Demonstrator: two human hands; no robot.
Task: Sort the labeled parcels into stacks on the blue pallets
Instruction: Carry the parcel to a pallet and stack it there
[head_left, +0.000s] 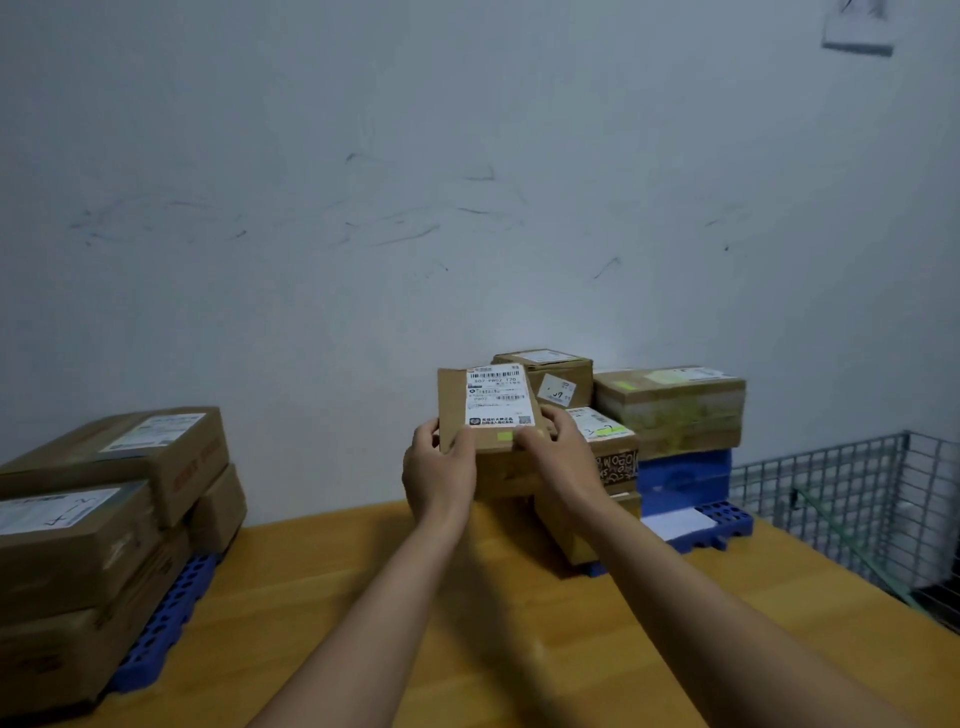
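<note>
The left hand (439, 467) and the right hand (558, 457) are both closed on the lower part of a small parcel (480, 452). The thumbs are laid on its front face and the fingers are wrapped round its sides. The parcel is held tilted up and clear of the wooden table (467, 597), so that its white shipping label (498, 397) is turned toward the camera. It is carried just in front of the right stack (670, 405), which is piled on the right blue pallet (722, 519). A second stack (104, 509) is seen on the left blue pallet (166, 623), well apart from the parcel. A wire cage (841, 493) is seen at the far right.

The step in hand is judged to be the reading of the label before a stack is chosen. The thumbs are placed right at the label's lower edge, so a needed line could be hidden and the parcel sent to the wrong pallet. Only the lower part of the parcel is gripped, so it could be tipped out of the fingers if it is swung quickly. The right stack is built unevenly, from boxes of differing sizes at differing heights. If the parcel is set on a narrow or sloping top, it could slide off, or a neighbouring box could be nudged over the pallet's edge.
</note>
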